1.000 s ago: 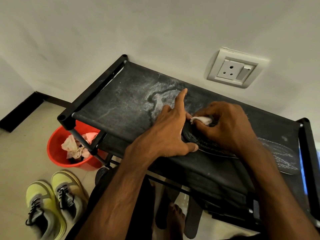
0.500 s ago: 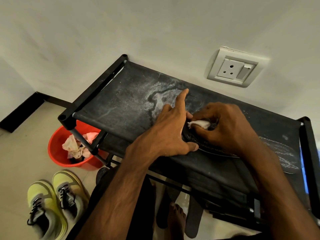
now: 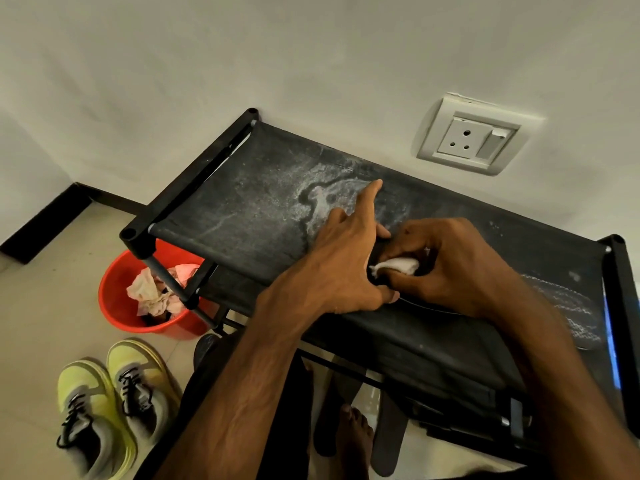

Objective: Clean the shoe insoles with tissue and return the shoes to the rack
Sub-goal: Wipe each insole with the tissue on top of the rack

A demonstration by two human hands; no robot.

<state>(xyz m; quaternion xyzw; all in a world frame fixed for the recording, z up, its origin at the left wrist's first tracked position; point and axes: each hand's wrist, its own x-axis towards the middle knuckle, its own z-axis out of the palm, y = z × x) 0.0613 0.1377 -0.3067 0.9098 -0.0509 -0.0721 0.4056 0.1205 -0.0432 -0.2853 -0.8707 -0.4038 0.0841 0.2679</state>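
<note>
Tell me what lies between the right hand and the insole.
A white tissue wad, gripped by the right hand and pressed on the dark insole; the head view shows it.

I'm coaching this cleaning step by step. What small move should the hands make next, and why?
Probably draw the right hand with its pinched tissue rightward along the insole, while the left hand presses the left end onto the rack. The tissue sits at that end, and the long stretch to the right lies exposed.

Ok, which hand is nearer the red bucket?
Left. The left hand lies right of the red bucket; the right hand, pinching the tissue, is farther right.
</note>
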